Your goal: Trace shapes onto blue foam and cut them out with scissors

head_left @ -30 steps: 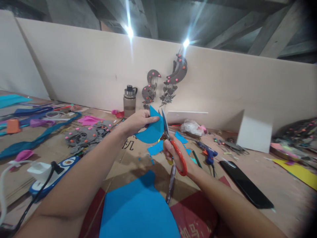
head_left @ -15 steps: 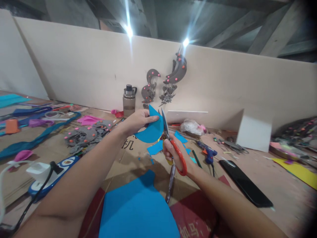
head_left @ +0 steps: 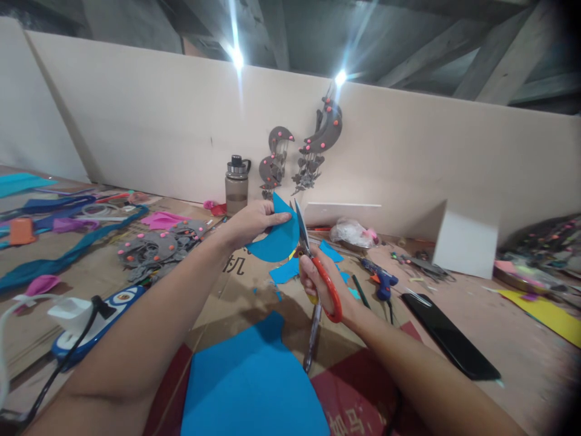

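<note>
My left hand (head_left: pixel 256 221) pinches a curved blue felt-like piece (head_left: pixel 279 239) between thumb and fingers, holding it up above the cardboard. My right hand (head_left: pixel 313 275) is wrapped round the handles of red-handled scissors (head_left: pixel 333 290). Their blades point up and lie right along the piece's right edge; I cannot tell whether they touch it. Below my hands lies a larger blue sheet (head_left: pixel 254 381) with a cut-out edge. Small blue scraps (head_left: pixel 285 272) are scattered on the cardboard under the scissors. A pen (head_left: pixel 312 339) lies between the sheet and my right forearm.
A bottle (head_left: pixel 236 188) stands by the wall. Grey moon ornaments (head_left: pixel 322 130) hang there, with more grey pieces (head_left: pixel 158 245) at left. At right are a glue gun (head_left: pixel 384 281) and a black phone (head_left: pixel 449 336). A power strip (head_left: pixel 100 327) with cables lies at left.
Almost nothing differs. The scissors have shifted very slightly, with their blades a touch closer to the left; the blue piece stays in place.
</note>
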Available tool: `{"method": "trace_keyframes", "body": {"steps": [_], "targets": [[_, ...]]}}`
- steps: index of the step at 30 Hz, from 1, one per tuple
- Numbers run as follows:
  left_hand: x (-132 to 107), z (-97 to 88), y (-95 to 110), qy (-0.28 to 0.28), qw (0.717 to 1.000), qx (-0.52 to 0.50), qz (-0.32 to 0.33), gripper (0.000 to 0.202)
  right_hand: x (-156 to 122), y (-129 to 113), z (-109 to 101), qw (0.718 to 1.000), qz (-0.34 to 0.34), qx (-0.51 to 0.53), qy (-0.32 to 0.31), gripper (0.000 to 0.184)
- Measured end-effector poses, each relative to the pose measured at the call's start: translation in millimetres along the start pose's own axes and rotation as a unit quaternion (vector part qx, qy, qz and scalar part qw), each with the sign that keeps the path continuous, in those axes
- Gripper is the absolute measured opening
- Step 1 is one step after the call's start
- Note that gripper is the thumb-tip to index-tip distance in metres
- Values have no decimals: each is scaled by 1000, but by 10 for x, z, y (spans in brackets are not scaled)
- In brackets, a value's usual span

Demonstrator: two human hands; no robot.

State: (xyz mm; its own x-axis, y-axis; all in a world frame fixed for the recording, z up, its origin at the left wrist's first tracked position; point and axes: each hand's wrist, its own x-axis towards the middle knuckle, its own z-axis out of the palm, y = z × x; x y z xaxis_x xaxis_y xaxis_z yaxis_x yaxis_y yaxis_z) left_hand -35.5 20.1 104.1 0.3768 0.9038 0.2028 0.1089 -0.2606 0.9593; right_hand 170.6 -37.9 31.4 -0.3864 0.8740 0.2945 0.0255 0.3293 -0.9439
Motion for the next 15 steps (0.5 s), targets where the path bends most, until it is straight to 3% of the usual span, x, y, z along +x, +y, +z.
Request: {"method": "trace_keyframes", "body": {"steps": [15], "targets": [[-21,-52,47,2,999,23,22,37,15,60,-35,998,9,-53,14,36]]}}
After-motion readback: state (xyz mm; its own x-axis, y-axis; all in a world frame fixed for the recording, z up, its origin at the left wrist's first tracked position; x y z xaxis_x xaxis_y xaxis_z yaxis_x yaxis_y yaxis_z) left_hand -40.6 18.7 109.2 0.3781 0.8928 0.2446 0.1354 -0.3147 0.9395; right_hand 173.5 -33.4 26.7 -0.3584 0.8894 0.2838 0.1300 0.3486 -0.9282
